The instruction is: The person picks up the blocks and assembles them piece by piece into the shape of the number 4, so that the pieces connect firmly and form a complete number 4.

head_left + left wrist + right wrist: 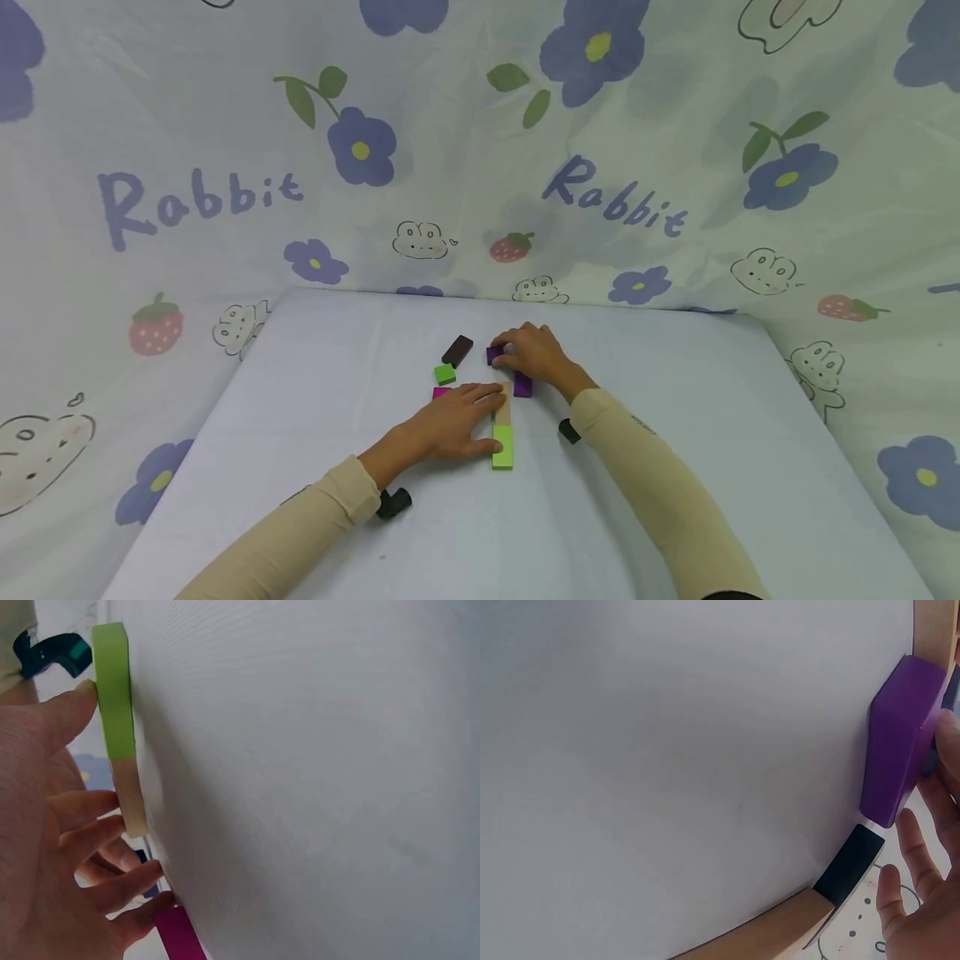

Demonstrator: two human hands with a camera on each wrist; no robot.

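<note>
The left hand is spread low over the table, fingertips resting on a plain wooden block and thumb touching a lime green block joined end to end with it. Its outer fingers reach near a magenta block. Farther back, the right hand pinches a dark purple block between thumb and finger. A brighter purple block lies below that hand, by the wooden block's far end. The right wrist view shows this purple block up close, partly screening the pinched one.
A dark brown block and a small green block lie left of the right hand. Past the purple block, the right wrist view has a dark piece and a tan piece. A patterned cloth hangs behind the white table.
</note>
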